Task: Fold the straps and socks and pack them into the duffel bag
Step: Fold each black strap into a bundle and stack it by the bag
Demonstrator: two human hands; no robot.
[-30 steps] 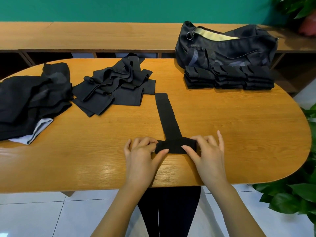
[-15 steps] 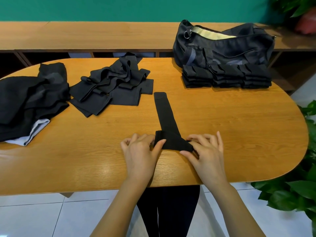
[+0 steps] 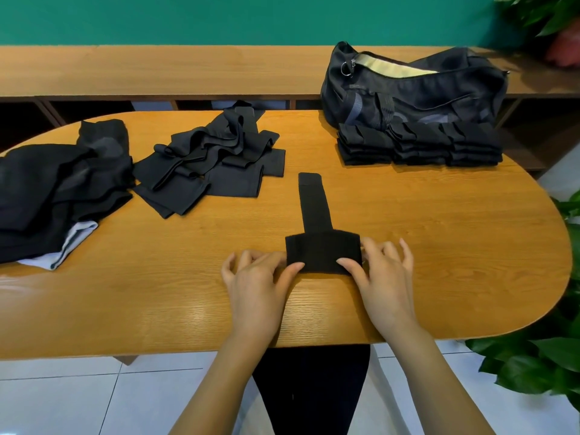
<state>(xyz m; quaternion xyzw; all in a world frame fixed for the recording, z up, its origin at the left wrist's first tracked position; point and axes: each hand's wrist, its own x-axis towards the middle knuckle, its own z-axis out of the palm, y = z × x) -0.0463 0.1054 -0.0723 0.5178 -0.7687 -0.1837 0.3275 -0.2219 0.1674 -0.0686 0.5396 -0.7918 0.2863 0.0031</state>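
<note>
A black strap [image 3: 315, 205] lies lengthwise on the wooden table [image 3: 439, 246], its near end folded into a wide flat band. My left hand [image 3: 257, 277] pinches the band's left edge, thumb on top. My right hand [image 3: 381, 271] pinches its right edge the same way. A loose heap of unfolded black straps [image 3: 213, 158] lies at the back middle. Folded black pieces [image 3: 419, 146] are stacked in a row before the open dark duffel bag [image 3: 414, 86] at the back right. A pile of dark socks [image 3: 59, 180] lies at the far left.
A long wooden bench or shelf [image 3: 157, 70] runs behind the table under a green wall. Green plants [image 3: 539, 356] stand right of the table. White floor tiles show below the near edge.
The folded end of the strap has been turned over once more away from me and is now wider. Both hands moved slightly forward with it.
</note>
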